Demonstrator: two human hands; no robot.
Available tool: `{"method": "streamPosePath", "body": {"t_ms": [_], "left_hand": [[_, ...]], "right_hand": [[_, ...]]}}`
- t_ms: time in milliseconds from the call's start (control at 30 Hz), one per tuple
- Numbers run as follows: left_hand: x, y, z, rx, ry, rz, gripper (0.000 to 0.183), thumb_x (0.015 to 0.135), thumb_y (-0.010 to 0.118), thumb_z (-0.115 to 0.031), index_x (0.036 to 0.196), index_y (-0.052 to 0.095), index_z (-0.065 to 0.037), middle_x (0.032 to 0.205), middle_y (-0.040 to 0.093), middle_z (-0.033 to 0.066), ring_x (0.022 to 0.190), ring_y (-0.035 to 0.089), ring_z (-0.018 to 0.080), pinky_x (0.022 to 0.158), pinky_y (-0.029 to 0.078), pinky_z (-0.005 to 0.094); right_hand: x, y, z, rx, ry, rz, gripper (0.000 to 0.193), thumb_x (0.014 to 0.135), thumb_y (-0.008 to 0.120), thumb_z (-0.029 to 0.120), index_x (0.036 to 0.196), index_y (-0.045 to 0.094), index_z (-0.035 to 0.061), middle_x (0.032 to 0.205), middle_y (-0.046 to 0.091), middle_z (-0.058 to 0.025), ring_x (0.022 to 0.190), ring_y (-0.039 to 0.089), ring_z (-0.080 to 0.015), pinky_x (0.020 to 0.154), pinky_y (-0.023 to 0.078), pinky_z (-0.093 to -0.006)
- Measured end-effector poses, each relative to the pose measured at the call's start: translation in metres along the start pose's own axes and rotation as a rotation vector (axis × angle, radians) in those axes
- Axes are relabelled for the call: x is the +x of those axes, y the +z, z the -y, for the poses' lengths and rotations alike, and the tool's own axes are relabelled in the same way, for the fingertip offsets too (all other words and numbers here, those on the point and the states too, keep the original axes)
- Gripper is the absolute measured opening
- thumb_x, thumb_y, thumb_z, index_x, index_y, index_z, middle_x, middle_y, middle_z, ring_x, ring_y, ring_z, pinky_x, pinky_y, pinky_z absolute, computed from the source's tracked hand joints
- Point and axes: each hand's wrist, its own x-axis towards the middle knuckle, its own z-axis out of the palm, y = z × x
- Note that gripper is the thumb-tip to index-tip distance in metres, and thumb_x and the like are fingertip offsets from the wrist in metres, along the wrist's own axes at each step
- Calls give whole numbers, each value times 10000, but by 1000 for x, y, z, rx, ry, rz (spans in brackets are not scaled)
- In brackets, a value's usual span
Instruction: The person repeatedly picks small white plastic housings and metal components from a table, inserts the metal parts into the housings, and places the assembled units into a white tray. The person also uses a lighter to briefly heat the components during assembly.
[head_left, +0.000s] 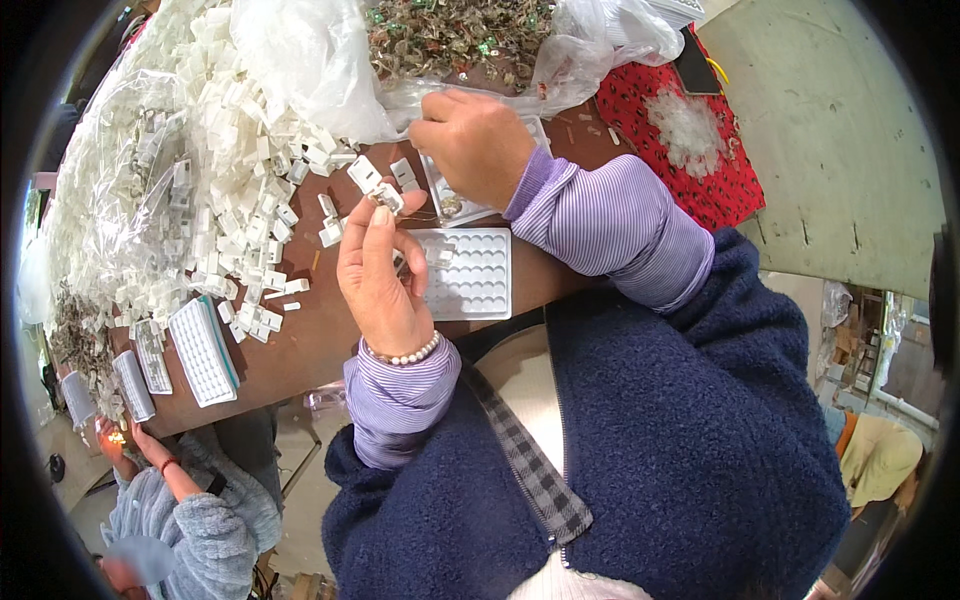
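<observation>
While the left hand (378,270) pinches seemingly one white clip (387,197), two trays (470,272) lie near

bare brown table (300,345) nearside, white housings heap (215,150) blocking left

I see a brown worktop (300,345) under even daylight. A red patterned cloth (700,160) covers its far right corner, beside a pale grey concrete floor (850,130) marked with small cracks.

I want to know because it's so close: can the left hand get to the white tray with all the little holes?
Probably yes. The left hand hovers right beside the white tray, overlapping its near edge, and nothing lies between them. It does pinch a small white piece, which may hamper grabbing.
</observation>
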Motion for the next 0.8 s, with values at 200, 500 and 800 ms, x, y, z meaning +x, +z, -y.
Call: {"method": "streamPosePath", "body": {"t_ms": [200,500,800], "left_hand": [[-8,4,1,64,12,144,296,1069,676,-144,1331,654,-6,1052,782,89,588,499,9,461,316,164],[-28,15,11,279,41,184,242,1061,679,-141,1259,694,-1,860,703,-6,564,449,-11,454,259,156],[-5,8,7,240,141,114,284,1069,641,-157,1285,704,15,968,757,62,545,455,8,415,266,165]], "right_hand": [[-24,-40,27,487,8,-252,104,860,746,60,920,663,44,877,639,-100,855,681,-316,754,570,-413],[-70,-56,36,553,-114,-367,157,833,729,25,987,702,23,931,710,-113,879,719,-322,759,608,-400],[-60,-60,-84,-108,15,-188,154,843,708,79,975,786,90,1002,661,-136,940,708,-312,801,597,-429]]}}
